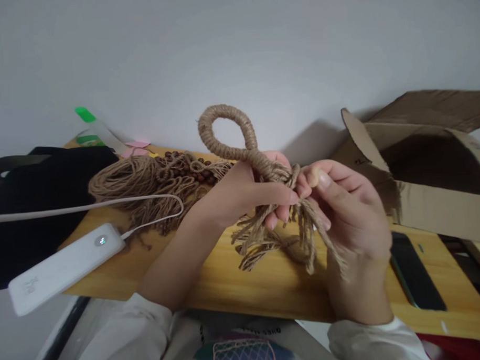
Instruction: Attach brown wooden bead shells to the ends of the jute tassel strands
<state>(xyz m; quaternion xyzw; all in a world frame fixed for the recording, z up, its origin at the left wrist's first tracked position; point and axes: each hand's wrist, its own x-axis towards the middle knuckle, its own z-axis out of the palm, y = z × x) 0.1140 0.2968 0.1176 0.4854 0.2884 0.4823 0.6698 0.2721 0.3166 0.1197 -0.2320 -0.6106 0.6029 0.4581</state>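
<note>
A wrapped jute rope loop (225, 109) rises above my hands, its neck bound with cord and its loose strands (305, 240) hanging down below. My left hand (260, 192) is closed round the bound neck, thumb across the front. Close beside it on the right, my right hand (343, 197) pinches at the jute strands near the knot, thumb against forefinger. The exact bit of cord between those fingertips is partly hidden.
A coil of jute cord (124, 176) and brown wooden beads (184, 169) lie on the wooden table (267, 289). A white power bank (65, 267) with a cable sits left. On the right are a phone (418, 273) and an open cardboard box (433, 194).
</note>
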